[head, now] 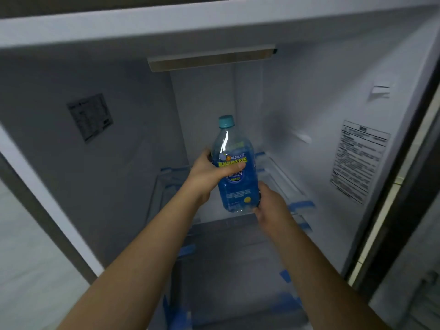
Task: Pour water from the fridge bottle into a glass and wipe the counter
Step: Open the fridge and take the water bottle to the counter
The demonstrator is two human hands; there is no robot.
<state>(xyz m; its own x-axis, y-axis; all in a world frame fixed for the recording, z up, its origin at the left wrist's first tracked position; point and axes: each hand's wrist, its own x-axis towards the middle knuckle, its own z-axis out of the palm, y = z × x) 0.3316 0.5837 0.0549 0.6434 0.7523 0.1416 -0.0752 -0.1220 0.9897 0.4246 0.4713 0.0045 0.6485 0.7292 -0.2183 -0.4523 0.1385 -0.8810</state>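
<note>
Head view: a bottle is held with both hands inside an open fridge.

The fridge interior is seen with white walls, printed stickers on both side walls, and blue tape on the shelf rails. The bottle, blue-labelled with a teal cap, is held upright in mid-air. Its middle is gripped by the left hand; its base is grasped by the right hand.

A grey sticker is fixed to the inner wall left of the hands. A printed warning label occupies the wall to their right. A light strip spans the ceiling above them. Blue tape strips mark the shelf rails below and beside them.
</note>
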